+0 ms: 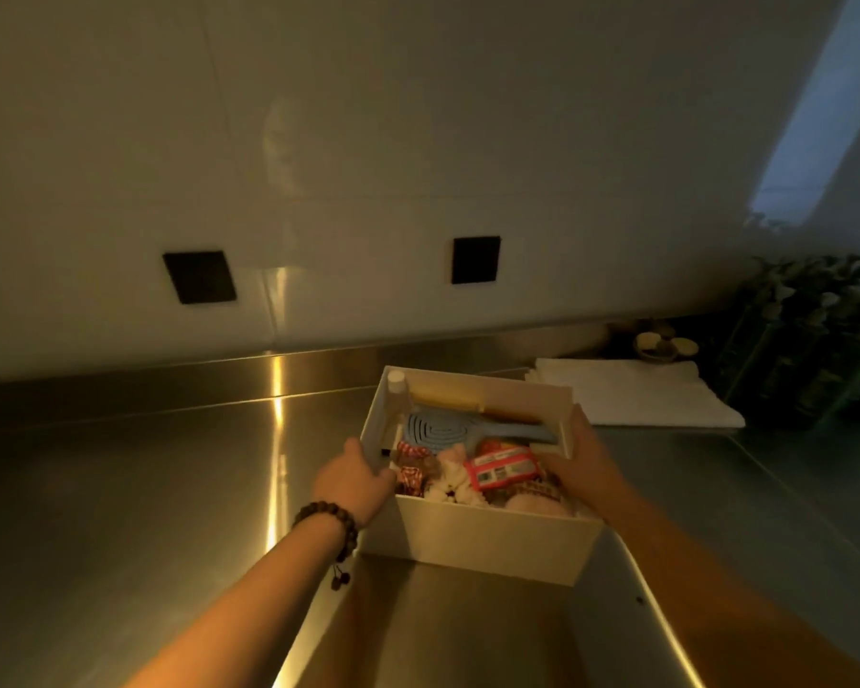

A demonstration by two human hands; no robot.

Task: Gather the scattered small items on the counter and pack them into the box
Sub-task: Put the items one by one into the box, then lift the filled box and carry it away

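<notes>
Two bare forearms reach forward over a stainless-steel counter [120, 489] toward a white box [492, 538], the landmark of the scene. On the box's left side, the left hand [353, 476], a dark beaded bracelet [331, 526] at its wrist, curls its fingers over the left wall and grips it. On the opposite side, the right hand [579, 456] clasps the right wall, thumb over the rim and fingers outside. Whether the box rests on the counter or is lifted clear cannot be told. Inside the box, nearest the front wall, lie a white scrunchie [450, 481], wrapped sweets [410, 469] and a pink packet [502, 468]; behind them sit a light-blue hairbrush [438, 430], a wooden stick-like item [448, 395] along the back wall and a small white bottle [397, 382] in the back-left corner. Beyond the box to its right, a folded white towel [631, 394] lies on the counter, with a small dish [664, 346] and dark greenery [810, 340] farther right. Behind everything, a glossy white wall carries two black square outlets [199, 278].
</notes>
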